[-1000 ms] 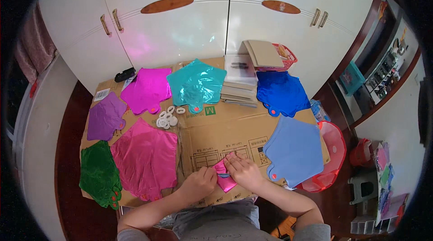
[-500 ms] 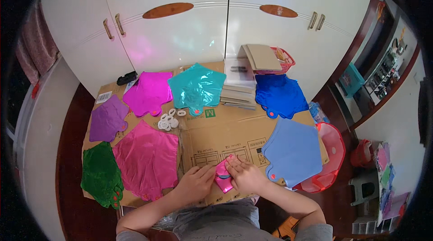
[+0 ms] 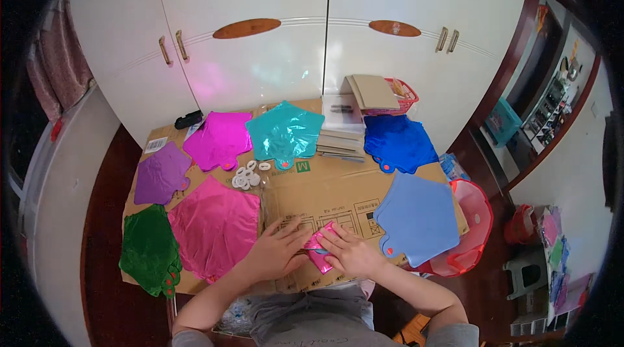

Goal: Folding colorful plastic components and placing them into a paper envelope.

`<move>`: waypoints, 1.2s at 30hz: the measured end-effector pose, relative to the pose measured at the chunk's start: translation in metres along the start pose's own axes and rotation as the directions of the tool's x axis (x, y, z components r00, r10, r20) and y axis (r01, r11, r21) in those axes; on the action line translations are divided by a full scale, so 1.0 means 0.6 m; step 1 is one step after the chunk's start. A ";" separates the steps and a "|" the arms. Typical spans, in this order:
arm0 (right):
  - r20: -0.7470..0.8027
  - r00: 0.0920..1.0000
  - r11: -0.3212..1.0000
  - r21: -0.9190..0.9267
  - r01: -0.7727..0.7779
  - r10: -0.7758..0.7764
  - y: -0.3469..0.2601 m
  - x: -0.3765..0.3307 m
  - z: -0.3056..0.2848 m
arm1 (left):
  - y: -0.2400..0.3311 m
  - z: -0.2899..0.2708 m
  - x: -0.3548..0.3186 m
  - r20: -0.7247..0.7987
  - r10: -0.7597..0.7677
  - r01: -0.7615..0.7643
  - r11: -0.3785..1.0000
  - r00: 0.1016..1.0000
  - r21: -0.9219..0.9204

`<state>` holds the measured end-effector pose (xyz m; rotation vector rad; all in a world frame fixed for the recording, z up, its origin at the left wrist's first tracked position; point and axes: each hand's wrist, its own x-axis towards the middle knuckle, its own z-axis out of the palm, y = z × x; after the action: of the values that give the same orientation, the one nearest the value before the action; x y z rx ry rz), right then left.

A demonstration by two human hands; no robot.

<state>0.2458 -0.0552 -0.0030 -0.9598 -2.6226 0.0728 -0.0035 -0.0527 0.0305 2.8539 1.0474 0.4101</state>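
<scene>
A folded pink foil balloon [image 3: 320, 260] lies on the cardboard near the front edge, with a small bluish patch showing at its middle. My right hand [image 3: 353, 255] rests flat on its right side, fingers stretched over the foil. On the other side, my left hand [image 3: 278, 253] lies on the cardboard with its fingers spread, fingertips and thumb close to the foil; whether they touch it is unclear. Flat foil balloons surround my hands: a large pink one [image 3: 214, 229] by my left forearm and a light blue one [image 3: 421, 220] beyond my right hand.
Teal [image 3: 285, 134], magenta [image 3: 218, 140], purple [image 3: 159, 175], green [image 3: 148, 249] and dark blue [image 3: 400, 142] foil balloons lie around the cardboard sheet [image 3: 296, 201]. Small white rings [image 3: 246, 178] are heaped left of centre. Cardboard pieces [image 3: 341, 142] and a red basket [image 3: 408, 95] stand behind. A red tub [image 3: 478, 217] is at right.
My left hand has opened out, its fingers spreading away from the folded pink foil balloon. My right fingers now lie flatter across it. The view has tilted slightly.
</scene>
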 end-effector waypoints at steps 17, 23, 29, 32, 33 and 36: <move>0.040 0.999 0.999 0.043 0.017 -0.019 -0.006 -0.008 -0.016 | 0.010 -0.009 -0.009 -0.064 0.075 -0.068 0.992 0.995 0.106; 0.028 0.999 0.990 0.135 -0.031 0.027 -0.019 -0.034 -0.007 | -0.115 0.031 0.167 -0.267 0.040 0.020 0.976 0.963 0.217; 0.033 0.999 0.978 0.207 -0.038 0.032 -0.018 -0.035 -0.016 | -0.161 0.066 0.346 -0.362 -0.024 -0.006 0.997 0.932 -0.082; 0.040 0.999 0.978 0.207 -0.026 0.018 -0.014 -0.035 -0.015 | -0.182 0.066 0.407 -0.233 -0.068 0.031 0.987 0.970 -0.157; 0.047 0.999 0.979 0.202 -0.029 0.020 -0.013 -0.035 -0.016 | -0.188 0.062 0.424 -0.122 -0.048 0.031 0.991 0.991 -0.132; 0.067 0.998 0.980 0.195 -0.032 0.019 -0.011 -0.036 -0.019 | -0.190 0.060 0.450 0.064 -0.028 0.030 0.999 0.998 -0.026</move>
<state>0.2608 -0.0745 0.0026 -0.9362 -2.6019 0.3679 0.1325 0.2095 0.0378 2.8052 1.0621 0.3265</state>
